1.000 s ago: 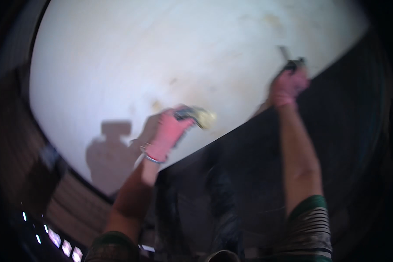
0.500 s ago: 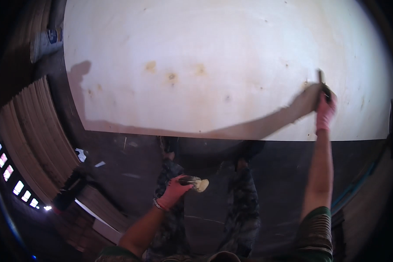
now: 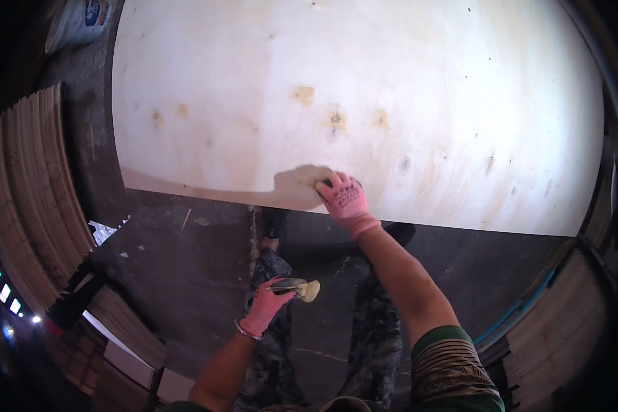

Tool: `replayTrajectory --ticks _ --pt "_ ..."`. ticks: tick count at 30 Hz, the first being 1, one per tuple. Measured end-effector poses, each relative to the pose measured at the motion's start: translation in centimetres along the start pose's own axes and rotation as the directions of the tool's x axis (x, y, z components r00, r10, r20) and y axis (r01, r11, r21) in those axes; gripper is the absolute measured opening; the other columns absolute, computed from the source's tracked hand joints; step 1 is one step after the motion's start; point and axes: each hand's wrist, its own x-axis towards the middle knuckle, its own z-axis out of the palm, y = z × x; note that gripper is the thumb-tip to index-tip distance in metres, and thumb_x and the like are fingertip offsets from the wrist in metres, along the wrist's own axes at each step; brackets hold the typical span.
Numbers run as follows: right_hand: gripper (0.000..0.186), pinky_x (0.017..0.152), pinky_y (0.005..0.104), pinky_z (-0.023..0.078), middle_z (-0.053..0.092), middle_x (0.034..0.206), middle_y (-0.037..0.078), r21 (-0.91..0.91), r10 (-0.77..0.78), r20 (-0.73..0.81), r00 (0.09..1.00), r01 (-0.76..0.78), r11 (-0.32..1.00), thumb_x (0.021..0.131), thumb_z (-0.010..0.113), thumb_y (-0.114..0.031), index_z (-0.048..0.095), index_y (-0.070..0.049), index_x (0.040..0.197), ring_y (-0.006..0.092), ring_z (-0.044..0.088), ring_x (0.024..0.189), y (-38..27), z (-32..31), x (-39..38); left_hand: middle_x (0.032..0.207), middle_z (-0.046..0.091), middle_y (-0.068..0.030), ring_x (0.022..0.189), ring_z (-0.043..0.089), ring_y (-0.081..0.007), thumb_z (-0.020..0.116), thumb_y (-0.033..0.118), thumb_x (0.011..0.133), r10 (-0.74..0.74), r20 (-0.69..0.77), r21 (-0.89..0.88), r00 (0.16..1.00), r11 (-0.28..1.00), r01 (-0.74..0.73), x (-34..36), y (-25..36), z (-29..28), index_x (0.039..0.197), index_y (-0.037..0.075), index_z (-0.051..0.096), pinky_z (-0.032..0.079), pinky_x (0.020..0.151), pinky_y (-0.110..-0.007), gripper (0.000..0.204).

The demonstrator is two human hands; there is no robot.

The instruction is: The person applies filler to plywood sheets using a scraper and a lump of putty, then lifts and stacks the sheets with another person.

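Observation:
A large pale plywood sheet (image 3: 254, 75) lies in front of me, marked with knots and several yellowish filler patches (image 3: 303, 95). At its near edge, my right hand (image 3: 348, 204), in a pink glove, is closed on a dark-handled putty knife (image 3: 327, 182) that the fingers mostly hide. Whether its blade touches the wood I cannot tell. Lower and to the left, over my legs, my left hand (image 3: 262, 306), also gloved in pink, grips a scraper (image 3: 288, 283). A cream lump of putty (image 3: 310, 291) clings to the scraper's end.
Stacks of thin wooden sheets (image 3: 38, 185) stand at the left, and more boards (image 3: 563, 329) lie at the lower right. A white bucket (image 3: 79, 24) is at the far left. Dark floor (image 3: 206, 268) with scraps lies between me and the sheet.
My right hand has swept left and nearer to me with the putty knife, from the sheet's right side to its near edge. My left hand stays low with its scraper. The view has shifted.

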Motion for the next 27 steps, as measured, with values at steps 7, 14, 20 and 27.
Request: replayTrajectory --ticks 7,14,20,27 --pt "0.014 0.075 0.0414 0.046 0.057 0.093 0.010 0.047 0.279 -0.486 0.828 -0.294 0.955 0.081 0.060 -0.020 0.063 -0.011 0.091 0.0304 0.055 0.088 5.7 -6.5 12.5 0.096 0.067 -0.0048 0.088 0.061 -0.0095 0.065 -0.001 0.077 0.021 0.019 0.002 1.000 1.000 -0.021 -0.7 -0.4 -0.8 0.103 -0.001 0.064 0.048 0.079 -0.023 0.026" --pt "0.027 0.081 0.0432 0.041 0.051 0.111 0.012 -0.345 -0.028 0.145 0.989 0.077 0.935 0.087 0.043 -0.020 0.055 -0.016 0.111 0.0301 0.049 0.102 -2.1 2.2 5.9 0.095 0.067 -0.0055 0.084 0.061 -0.0094 0.068 0.000 0.074 0.050 -0.119 0.004 0.992 0.999 -0.050 0.4 -2.9 -1.5 0.101 -0.001 0.065 0.049 0.078 -0.024 0.028" --pt "0.027 0.088 0.0404 0.043 0.054 0.108 0.009 -0.001 0.081 0.611 0.788 -0.101 0.995 0.075 0.058 -0.019 0.062 -0.015 0.101 0.0272 0.050 0.106 -4.9 2.9 -20.8 0.092 0.067 -0.0116 0.082 0.064 -0.0209 0.068 0.004 0.070 0.382 -0.077 0.242 0.921 0.903 -0.354 5.5 2.8 -0.8 0.095 0.001 0.066 0.050 0.076 -0.030 0.024" --pt "0.026 0.085 0.0382 0.045 0.058 0.102 0.010 -0.074 0.712 0.345 0.611 -0.739 0.670 0.073 0.064 -0.022 0.065 -0.014 0.097 0.0299 0.054 0.099 -1.8 -4.4 -33.4 0.091 0.060 -0.0117 0.085 0.059 -0.0298 0.069 0.014 0.069 0.687 0.080 0.693 0.722 0.483 -0.536 15.6 8.2 8.0 0.092 0.009 0.065 0.048 0.074 -0.038 0.024"
